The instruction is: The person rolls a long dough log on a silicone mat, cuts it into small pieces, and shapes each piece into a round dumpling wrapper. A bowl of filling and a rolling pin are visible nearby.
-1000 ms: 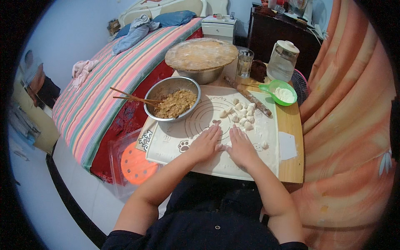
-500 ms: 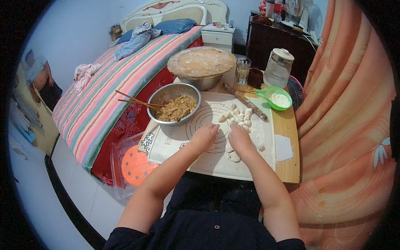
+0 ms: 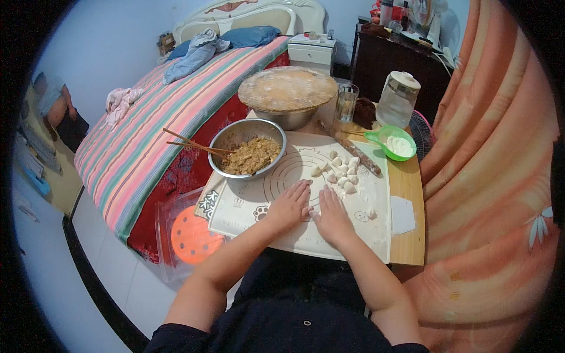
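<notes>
Both my hands lie flat on a white printed dough mat [image 3: 235,215], fingers stretched forward and thumbs almost meeting. My left hand [image 3: 288,207] rests just left of the mat's middle, palm down. Close beside it, my right hand [image 3: 331,216] is also palm down. What lies under the palms, if anything, is hidden. Just beyond my right fingertips is a cluster of several small white dough pieces [image 3: 341,172]. A dark, flour-dusted rolling pin [image 3: 357,152] lies slanted behind them. At the mat's far left, a steel bowl [image 3: 219,136] holds brownish minced filling [image 3: 253,156] and a pair of chopsticks [image 3: 189,143].
A floured round board [image 3: 287,88] covers a metal basin [image 3: 291,119] at the back. A green scoop of flour [image 3: 388,138], a drinking glass [image 3: 347,103] and a clear water jug [image 3: 398,106] stand far right. A striped bed [image 3: 141,117] is left, an orange curtain [image 3: 488,194] right.
My hands have gone from curled, pinching fingers to flat, stretched ones, drawn closer together. The dough piece beneath my right hand no longer shows. The view has shifted slightly.
</notes>
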